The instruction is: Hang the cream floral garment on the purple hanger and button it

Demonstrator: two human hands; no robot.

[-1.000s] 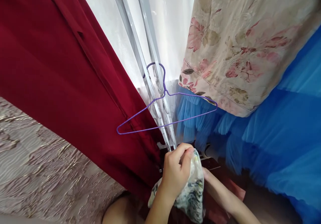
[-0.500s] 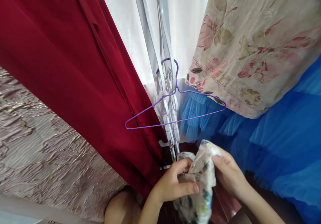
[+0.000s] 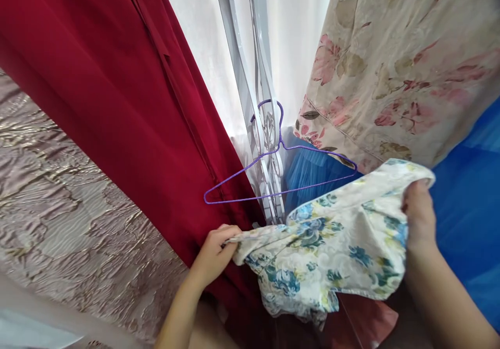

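Note:
A white garment with blue and yellow flowers (image 3: pixel 312 250) is stretched between my two hands, its kind not plain to see. My left hand (image 3: pixel 219 250) pinches its left end. On the right, my right hand (image 3: pixel 420 219) grips the other end, with fingers partly hidden in the cloth. Just above the garment hangs a purple clothes hanger (image 3: pixel 250 169), bare, hooked on a white metal stand (image 3: pixel 261 125).
A long red cloth (image 3: pixel 156 130) hangs to the left, beside a textured pinkish fabric (image 3: pixel 78 224). At the right are a beige floral garment (image 3: pixel 390 73) and blue tulle (image 3: pixel 469 208). White cloth (image 3: pixel 191 21) hangs behind the stand.
My hands have moved apart, left hand to the left and right hand up and to the right. The bunched floral garment is now spread out between them.

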